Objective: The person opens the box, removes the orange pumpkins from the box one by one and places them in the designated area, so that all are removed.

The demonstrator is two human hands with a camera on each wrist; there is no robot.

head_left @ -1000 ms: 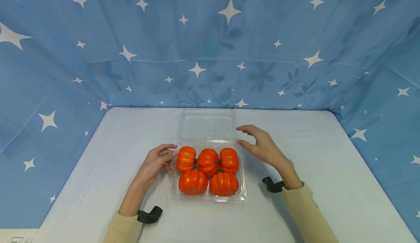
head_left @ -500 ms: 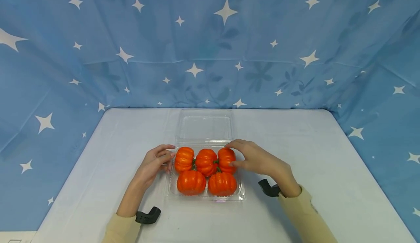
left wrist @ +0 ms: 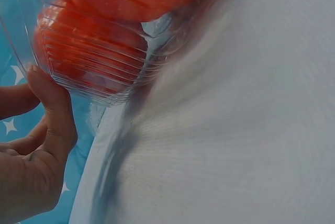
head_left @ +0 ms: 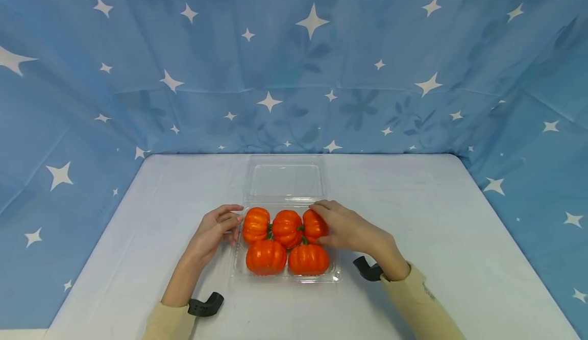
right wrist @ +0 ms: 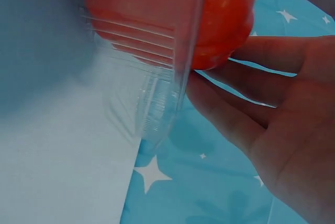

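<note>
Several small orange pumpkins with green stems sit in a hinged clear plastic container (head_left: 240, 273). My right hand (head_left: 351, 230) grips the back right pumpkin (head_left: 314, 226), thumb at its near side and fingers over the far side. In the right wrist view those fingers (right wrist: 225, 98) reach over the rim onto the pumpkin (right wrist: 225, 20). At the container's left edge my left hand (head_left: 212, 233) is held with loosely bent fingers, beside the back left pumpkin (head_left: 255, 225). The left wrist view has its thumb tip against the rim, just outside the ribbed wall (left wrist: 94, 62).
Behind the pumpkins the container's clear lid (head_left: 285, 179) lies folded back. A white cloth covers the table (head_left: 404, 202). A blue curtain with white stars (head_left: 294, 74) hangs beyond its back edge and along both sides.
My right hand has come from beside the container, right of the lid, leftward and nearer onto the back right pumpkin, and its fingers have closed round it. The left hand has stayed at the rim.
</note>
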